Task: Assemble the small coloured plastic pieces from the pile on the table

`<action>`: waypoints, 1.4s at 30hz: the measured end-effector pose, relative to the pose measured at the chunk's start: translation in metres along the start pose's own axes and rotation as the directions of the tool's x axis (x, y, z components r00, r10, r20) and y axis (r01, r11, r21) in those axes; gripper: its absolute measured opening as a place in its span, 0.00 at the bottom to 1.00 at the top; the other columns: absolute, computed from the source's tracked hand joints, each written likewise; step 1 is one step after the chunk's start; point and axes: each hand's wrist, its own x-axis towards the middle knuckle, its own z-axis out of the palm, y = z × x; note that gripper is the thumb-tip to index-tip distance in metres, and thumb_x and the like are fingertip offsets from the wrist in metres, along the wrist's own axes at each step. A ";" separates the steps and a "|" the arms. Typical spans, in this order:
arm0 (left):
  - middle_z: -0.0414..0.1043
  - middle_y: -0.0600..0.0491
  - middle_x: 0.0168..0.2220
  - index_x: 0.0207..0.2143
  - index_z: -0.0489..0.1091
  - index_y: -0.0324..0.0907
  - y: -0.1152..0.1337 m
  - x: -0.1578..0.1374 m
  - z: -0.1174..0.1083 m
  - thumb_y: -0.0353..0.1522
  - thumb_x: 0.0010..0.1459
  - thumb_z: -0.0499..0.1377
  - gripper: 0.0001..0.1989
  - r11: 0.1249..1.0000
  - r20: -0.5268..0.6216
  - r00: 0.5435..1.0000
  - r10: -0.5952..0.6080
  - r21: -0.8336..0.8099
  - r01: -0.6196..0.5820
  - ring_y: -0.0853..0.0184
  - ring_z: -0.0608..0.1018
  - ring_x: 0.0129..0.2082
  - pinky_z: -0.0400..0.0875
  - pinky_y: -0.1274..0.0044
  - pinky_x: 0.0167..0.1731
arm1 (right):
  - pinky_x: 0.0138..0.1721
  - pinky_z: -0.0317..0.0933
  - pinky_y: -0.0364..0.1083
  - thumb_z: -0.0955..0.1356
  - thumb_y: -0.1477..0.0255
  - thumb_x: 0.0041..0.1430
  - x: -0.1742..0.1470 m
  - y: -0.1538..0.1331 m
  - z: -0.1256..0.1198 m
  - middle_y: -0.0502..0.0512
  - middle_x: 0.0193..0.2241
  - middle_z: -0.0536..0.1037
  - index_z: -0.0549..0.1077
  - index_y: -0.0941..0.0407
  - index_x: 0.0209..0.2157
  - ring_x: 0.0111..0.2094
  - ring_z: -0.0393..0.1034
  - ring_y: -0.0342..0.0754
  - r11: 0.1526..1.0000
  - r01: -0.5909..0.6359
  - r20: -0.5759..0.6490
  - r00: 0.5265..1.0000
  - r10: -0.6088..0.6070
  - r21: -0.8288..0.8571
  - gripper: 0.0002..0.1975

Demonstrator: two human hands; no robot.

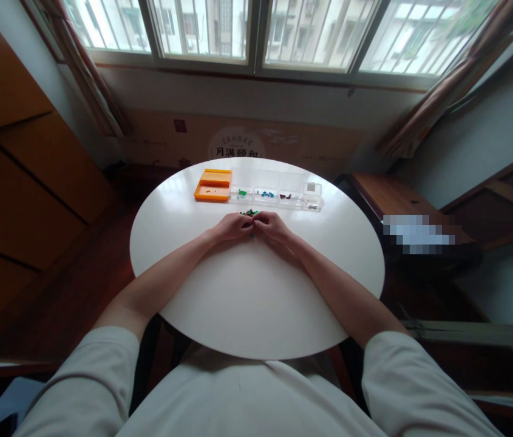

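My left hand (235, 226) and my right hand (271, 224) meet over the white table, fingertips touching or nearly so. Both have their fingers pinched together, and whatever is between them is too small or too hidden to name. Just beyond the fingertips lies a small heap of tiny pieces (251, 212), dark and green, partly covered by the hands. Behind it stand open clear plastic boxes in a row: one with green pieces (242, 193), one with blue pieces (268, 194), one with dark red pieces (286, 196).
An open orange case (212, 195) with a few tiny bits stands left of the clear boxes. A smaller clear box (313, 204) ends the row at the right. The round white table (256, 303) reaches to my body. A wooden bench (402, 200) stands to the right.
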 end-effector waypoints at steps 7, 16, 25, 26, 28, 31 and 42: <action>0.75 0.53 0.28 0.31 0.74 0.42 -0.001 0.000 -0.001 0.43 0.59 0.49 0.19 1.000 0.005 1.000 -0.006 -0.002 0.006 0.71 0.71 0.25 0.55 0.81 0.26 | 0.29 0.62 0.42 0.65 0.72 0.46 0.002 0.005 0.000 0.51 0.24 0.76 0.75 0.59 0.29 0.26 0.68 0.42 0.999 -0.001 0.011 1.000 0.001 0.041 0.09; 0.74 0.54 0.27 0.33 0.75 0.41 -0.005 0.001 0.001 0.41 0.59 0.49 0.17 0.999 -0.022 1.000 -0.010 -0.042 0.009 0.72 0.70 0.25 0.56 0.81 0.26 | 0.27 0.61 0.41 0.70 0.70 0.42 0.000 -0.002 -0.002 0.49 0.21 0.75 0.74 0.60 0.28 0.23 0.67 0.40 0.963 -0.105 0.014 0.994 0.105 0.249 0.09; 0.74 0.54 0.28 0.34 0.75 0.38 -0.003 0.003 0.001 0.40 0.60 0.48 0.19 0.997 -0.043 0.999 -0.019 -0.072 0.016 0.74 0.69 0.24 0.55 0.82 0.25 | 0.28 0.64 0.42 0.74 0.65 0.40 0.001 0.001 -0.005 0.51 0.22 0.77 0.75 0.60 0.29 0.23 0.69 0.41 0.918 -0.157 0.011 0.986 0.164 0.364 0.14; 0.74 0.54 0.28 0.34 0.74 0.38 -0.004 0.004 0.001 0.40 0.60 0.48 0.19 0.997 -0.045 0.999 -0.020 -0.071 0.017 0.74 0.69 0.24 0.54 0.82 0.25 | 0.28 0.64 0.42 0.74 0.65 0.41 0.001 0.001 -0.005 0.51 0.22 0.77 0.75 0.60 0.29 0.23 0.69 0.41 0.919 -0.152 0.008 0.987 0.160 0.363 0.14; 0.74 0.54 0.28 0.34 0.74 0.38 -0.004 0.004 0.001 0.41 0.60 0.48 0.20 0.998 -0.044 0.999 -0.021 -0.068 0.018 0.74 0.68 0.24 0.54 0.82 0.25 | 0.28 0.63 0.41 0.74 0.65 0.41 0.001 0.002 -0.005 0.51 0.22 0.77 0.75 0.60 0.29 0.23 0.68 0.40 0.922 -0.145 0.005 0.988 0.154 0.358 0.14; 0.73 0.54 0.27 0.34 0.74 0.38 -0.004 0.004 0.001 0.41 0.61 0.48 0.20 0.997 -0.044 0.999 -0.020 -0.079 0.017 0.74 0.69 0.25 0.55 0.82 0.25 | 0.27 0.62 0.41 0.73 0.65 0.42 0.001 0.002 -0.006 0.51 0.23 0.77 0.76 0.59 0.29 0.23 0.68 0.40 0.924 -0.143 0.006 0.989 0.150 0.354 0.13; 0.62 0.61 0.18 0.35 0.67 0.39 -0.005 0.003 0.003 0.43 0.59 0.52 0.15 0.981 -0.104 0.991 -0.088 -0.181 0.068 0.76 0.61 0.18 0.51 0.83 0.22 | 0.29 0.62 0.42 0.75 0.64 0.40 0.000 -0.003 -0.007 0.52 0.22 0.77 0.76 0.60 0.29 0.23 0.68 0.40 0.895 -0.151 0.008 0.987 0.163 0.419 0.15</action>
